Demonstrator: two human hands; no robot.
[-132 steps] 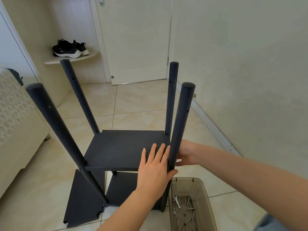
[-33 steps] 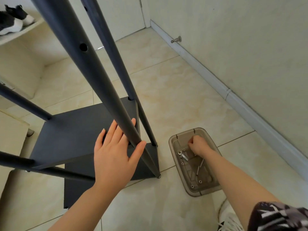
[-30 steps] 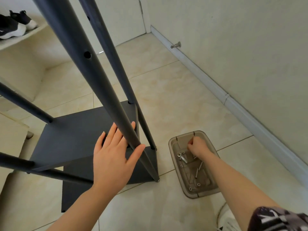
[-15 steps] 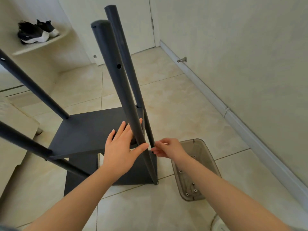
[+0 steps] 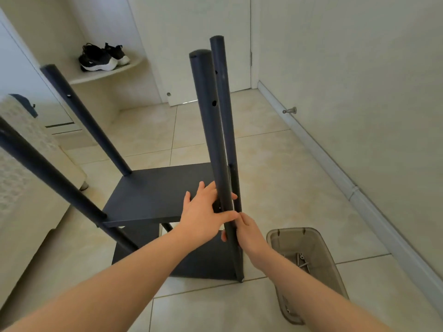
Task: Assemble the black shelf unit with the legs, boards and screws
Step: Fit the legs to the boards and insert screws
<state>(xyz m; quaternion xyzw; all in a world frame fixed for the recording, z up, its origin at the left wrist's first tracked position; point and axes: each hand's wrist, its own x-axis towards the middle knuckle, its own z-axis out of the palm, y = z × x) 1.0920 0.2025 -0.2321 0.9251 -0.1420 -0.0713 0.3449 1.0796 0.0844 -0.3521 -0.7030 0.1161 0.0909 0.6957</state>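
Legs point upward on the black shelf unit (image 5: 153, 195), which stands on the tiled floor (image 5: 275, 176) between a pale wall and the person. Four round posts rise from its upper board (image 5: 167, 180): near left leg (image 5: 48, 171), far left leg (image 5: 88, 121), near right leg (image 5: 211, 130) and far right leg (image 5: 224, 92), the last two almost lined up one behind the other from this angle. Small holes show in their sides. Below, the lower board (image 5: 203, 262) lies on the floor under the frame.

At the right front corner the left hand (image 5: 203, 214) lies flat on the upper board with its fingers (image 5: 201, 188) straight, the near right leg passing between forefinger and thumb, and the thumb laid across the front of that leg. It presses rather than grips.

Just below it, the right hand (image 5: 249, 236) comes in from the right with bent fingers against the same leg. One fingertip shows on the leg's left side, so they may be wrapped round it, but the leg hides most of them and I cannot tell whether they grip it or pinch something small.

Beside the right forearm a smoky clear tray (image 5: 293, 229) sits on the floor with loose screws (image 5: 300, 259) inside. Farther back, black shoes (image 5: 100, 57) rest on a corner shelf (image 5: 103, 74), next to a white door (image 5: 191, 32).
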